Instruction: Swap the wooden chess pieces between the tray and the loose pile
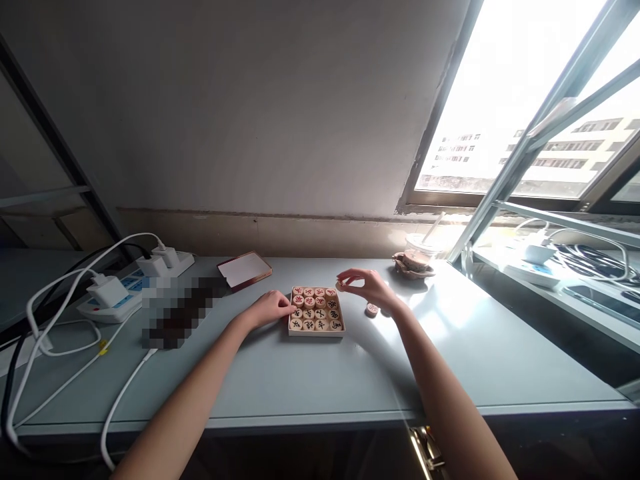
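An open box [317,334] of round wooden chess pieces sits on the grey desk, its pieces in rows with red or black characters facing up. My left hand [270,308] rests at the box's left side, fingers closed on its edge. Just beyond the box's upper right corner, my right hand [367,287] pinches a round chess piece [341,286] between thumb and fingertips. Under that hand a loose chess piece [372,309] lies on the desk, and another beside it is partly hidden by the wrist.
The box lid [246,270] lies behind to the left. Power strips [135,283] with white and black cables fill the left side. A plastic cup [418,250] with a straw stands at the back right, near the metal frame [500,190] and window.
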A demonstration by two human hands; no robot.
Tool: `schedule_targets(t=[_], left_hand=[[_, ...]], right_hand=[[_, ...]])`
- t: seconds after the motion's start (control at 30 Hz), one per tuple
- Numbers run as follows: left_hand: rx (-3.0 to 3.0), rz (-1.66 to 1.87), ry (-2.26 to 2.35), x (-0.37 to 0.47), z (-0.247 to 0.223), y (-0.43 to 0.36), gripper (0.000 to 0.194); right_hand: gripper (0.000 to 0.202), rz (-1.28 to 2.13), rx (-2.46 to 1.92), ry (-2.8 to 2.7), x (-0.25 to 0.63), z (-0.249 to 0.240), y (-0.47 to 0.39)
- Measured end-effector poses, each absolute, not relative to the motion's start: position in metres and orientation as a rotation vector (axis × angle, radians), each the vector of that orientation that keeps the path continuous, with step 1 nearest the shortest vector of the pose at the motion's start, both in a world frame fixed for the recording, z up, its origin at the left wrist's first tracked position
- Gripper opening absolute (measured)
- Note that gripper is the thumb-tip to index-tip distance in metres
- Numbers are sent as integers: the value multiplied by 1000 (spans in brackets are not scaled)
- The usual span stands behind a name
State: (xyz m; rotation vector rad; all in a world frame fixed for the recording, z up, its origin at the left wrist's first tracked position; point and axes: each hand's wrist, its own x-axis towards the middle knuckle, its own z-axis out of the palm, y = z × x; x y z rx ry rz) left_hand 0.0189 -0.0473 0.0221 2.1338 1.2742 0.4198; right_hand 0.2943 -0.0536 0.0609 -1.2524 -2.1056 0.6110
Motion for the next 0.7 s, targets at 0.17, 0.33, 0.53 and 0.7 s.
schedule_targets(t=[0.17,0.33,0.53,0.7], left_hand=[[2173,424,1327,20,21,-47,45],[2196,405,1313,19,21,-47,44],[2194,398,1303,19,21,-46,44],[2137,337,1221,17,26,-47,38]], right_hand=[[24,716,-1247,-2281,283,66,-60],[16,543,-1314,-2392,279,57,-57],[17,306,-1365,-2449,285,58,-55],[25,-335,-1986,-2157,310,45,-46]])
